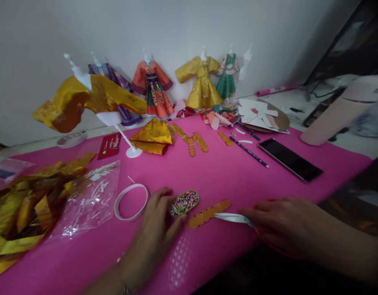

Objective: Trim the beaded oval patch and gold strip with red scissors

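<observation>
My left hand [156, 223] curls around the near-left end of a small oval tin of multicoloured beads [186, 202], fingers on one side and thumb on the other. In my right hand [278, 221] is a pair of scissors [233, 218], red at the handles, with its pale blades pointing left. The blade tips lie over or against the right part of a golden-orange fabric strip [204, 216], which has small dark marks along its edge. I cannot tell whether the blades touch it. A white ring-shaped roll [117, 205] lies left of my left hand.
Golden cut pieces [192, 147] and a purple pencil [249, 151] lie farther back, with a phone [290, 159] at right. Doll-sized garments on stands [152, 88] line the wall. A leaning pink bottle [333, 112] is at right; gold scraps [26, 205] and a clear plastic bag [96, 205] are left.
</observation>
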`<action>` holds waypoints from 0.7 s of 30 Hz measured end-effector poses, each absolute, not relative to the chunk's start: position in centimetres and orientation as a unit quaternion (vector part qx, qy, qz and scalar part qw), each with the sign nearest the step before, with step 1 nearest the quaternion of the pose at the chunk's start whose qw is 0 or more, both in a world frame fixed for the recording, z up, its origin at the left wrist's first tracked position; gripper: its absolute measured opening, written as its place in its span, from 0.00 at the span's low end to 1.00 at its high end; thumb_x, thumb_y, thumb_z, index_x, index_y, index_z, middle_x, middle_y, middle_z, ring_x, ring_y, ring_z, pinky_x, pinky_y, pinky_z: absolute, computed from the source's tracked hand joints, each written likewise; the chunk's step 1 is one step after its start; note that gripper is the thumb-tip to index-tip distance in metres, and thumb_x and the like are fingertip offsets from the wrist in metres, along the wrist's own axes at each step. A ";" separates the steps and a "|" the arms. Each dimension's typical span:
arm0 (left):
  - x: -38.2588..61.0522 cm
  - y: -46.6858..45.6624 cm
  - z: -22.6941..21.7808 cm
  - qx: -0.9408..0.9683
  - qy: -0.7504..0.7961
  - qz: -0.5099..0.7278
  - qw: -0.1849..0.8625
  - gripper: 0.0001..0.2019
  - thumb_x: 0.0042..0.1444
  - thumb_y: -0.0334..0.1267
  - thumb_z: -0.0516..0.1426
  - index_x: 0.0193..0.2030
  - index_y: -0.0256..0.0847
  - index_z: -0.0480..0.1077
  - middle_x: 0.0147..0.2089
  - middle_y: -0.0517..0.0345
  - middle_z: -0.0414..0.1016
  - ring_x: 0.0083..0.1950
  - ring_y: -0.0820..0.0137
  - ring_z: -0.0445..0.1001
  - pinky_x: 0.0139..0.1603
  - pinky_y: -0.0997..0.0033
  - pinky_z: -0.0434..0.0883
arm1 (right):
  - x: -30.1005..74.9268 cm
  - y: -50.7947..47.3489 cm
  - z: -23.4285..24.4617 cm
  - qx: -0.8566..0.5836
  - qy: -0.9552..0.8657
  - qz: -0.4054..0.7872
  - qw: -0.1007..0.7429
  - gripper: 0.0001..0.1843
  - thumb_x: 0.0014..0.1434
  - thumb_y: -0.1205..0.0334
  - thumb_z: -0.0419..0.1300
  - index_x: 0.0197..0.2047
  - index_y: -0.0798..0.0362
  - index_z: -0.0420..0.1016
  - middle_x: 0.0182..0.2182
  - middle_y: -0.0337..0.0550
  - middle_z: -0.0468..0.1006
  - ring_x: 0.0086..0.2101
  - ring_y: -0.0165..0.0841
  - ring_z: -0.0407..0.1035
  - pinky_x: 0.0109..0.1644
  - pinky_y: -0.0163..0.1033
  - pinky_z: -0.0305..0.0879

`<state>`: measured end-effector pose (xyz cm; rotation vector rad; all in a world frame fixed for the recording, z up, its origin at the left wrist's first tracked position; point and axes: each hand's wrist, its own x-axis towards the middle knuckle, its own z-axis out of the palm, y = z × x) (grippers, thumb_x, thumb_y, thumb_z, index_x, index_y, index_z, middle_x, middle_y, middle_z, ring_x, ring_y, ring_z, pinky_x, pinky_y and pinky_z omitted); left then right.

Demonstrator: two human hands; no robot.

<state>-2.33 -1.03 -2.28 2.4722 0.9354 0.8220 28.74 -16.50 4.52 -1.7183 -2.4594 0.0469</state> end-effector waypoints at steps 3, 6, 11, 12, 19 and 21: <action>-2.4 -1.2 -2.5 0.886 0.338 0.272 0.164 0.12 0.74 0.42 0.60 0.61 0.45 0.71 0.67 0.44 0.72 0.67 0.49 0.77 0.64 0.42 0.79 | 29.0 -16.5 4.3 -0.567 -0.820 0.060 0.043 0.24 0.59 0.76 0.63 0.54 0.45 0.83 0.37 0.33 0.88 0.31 0.32 0.83 0.33 0.36 0.72; -2.3 -1.3 -2.5 0.891 0.339 0.264 0.150 0.14 0.75 0.42 0.59 0.63 0.45 0.70 0.67 0.43 0.71 0.68 0.47 0.76 0.65 0.39 0.79 | 29.1 -16.4 4.3 -0.572 -0.816 0.074 0.034 0.24 0.62 0.76 0.63 0.57 0.45 0.83 0.37 0.36 0.88 0.30 0.32 0.82 0.31 0.37 0.69; -2.2 -1.3 -2.7 0.896 0.339 0.254 0.134 0.19 0.76 0.42 0.57 0.70 0.43 0.66 0.69 0.39 0.70 0.70 0.45 0.75 0.66 0.34 0.78 | 29.3 -16.4 3.9 -0.563 -0.824 0.062 0.039 0.26 0.62 0.76 0.63 0.60 0.47 0.82 0.35 0.36 0.86 0.28 0.31 0.80 0.30 0.37 0.66; -2.2 -1.3 -2.8 0.897 0.339 0.251 0.131 0.20 0.76 0.43 0.57 0.71 0.42 0.64 0.69 0.38 0.70 0.70 0.44 0.75 0.66 0.33 0.78 | 29.3 -16.4 3.8 -0.561 -0.825 0.059 0.038 0.25 0.62 0.75 0.63 0.60 0.48 0.82 0.35 0.36 0.86 0.29 0.32 0.81 0.30 0.38 0.66; -2.5 -1.8 -1.5 0.902 0.320 0.256 0.132 0.23 0.75 0.40 0.58 0.74 0.46 0.61 0.71 0.41 0.70 0.71 0.46 0.74 0.67 0.37 0.79 | 29.3 -16.2 3.4 -0.560 -0.826 0.066 0.029 0.26 0.62 0.74 0.64 0.61 0.47 0.82 0.37 0.37 0.88 0.30 0.33 0.82 0.32 0.38 0.69; -2.6 -2.3 -0.4 0.911 0.275 0.263 0.158 0.21 0.74 0.36 0.58 0.71 0.48 0.63 0.72 0.42 0.69 0.72 0.47 0.73 0.67 0.40 0.80 | 29.3 -16.2 3.3 -0.559 -0.826 0.070 0.030 0.26 0.62 0.74 0.64 0.61 0.46 0.82 0.39 0.37 0.88 0.32 0.33 0.83 0.34 0.38 0.71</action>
